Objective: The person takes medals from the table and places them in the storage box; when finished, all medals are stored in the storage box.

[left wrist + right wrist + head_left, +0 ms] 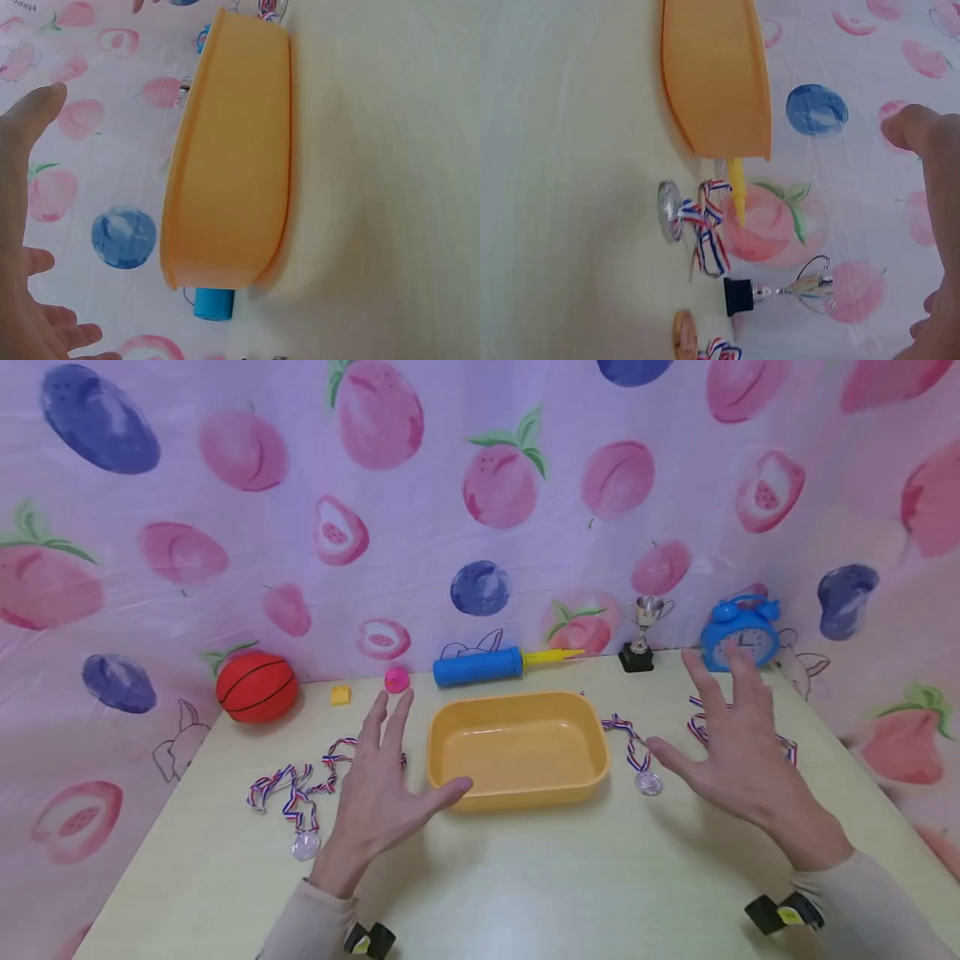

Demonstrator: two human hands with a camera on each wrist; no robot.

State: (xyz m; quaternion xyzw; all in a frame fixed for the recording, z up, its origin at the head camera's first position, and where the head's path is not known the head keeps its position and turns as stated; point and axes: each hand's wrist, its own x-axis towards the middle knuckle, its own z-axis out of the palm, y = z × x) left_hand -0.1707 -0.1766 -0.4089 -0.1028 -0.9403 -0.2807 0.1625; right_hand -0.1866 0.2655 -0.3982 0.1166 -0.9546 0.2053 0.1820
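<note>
Both hands hover over the table holding nothing, fingers spread. My left hand (382,797) is near the left end of a yellow-orange plastic basin (517,798), not gripping it. My right hand (750,768) is to the right of it, partly hiding a striped ribbon (697,727). Between basin and right hand lies a silver medal (648,783) on a red, white and blue ribbon. Another silver medal (306,846) lies left of the left hand, beside tangled ribbons (296,793). A bronze-coloured medal (684,335) shows in the right wrist view.
Along the back stand a red basketball (257,687), a yellow block (341,695), a small pink toy (397,679), a blue hand pump (478,668) with yellow nozzle, a trophy cup (637,656) and a blue alarm clock (720,639). A fruit-print curtain (420,543) hangs behind.
</note>
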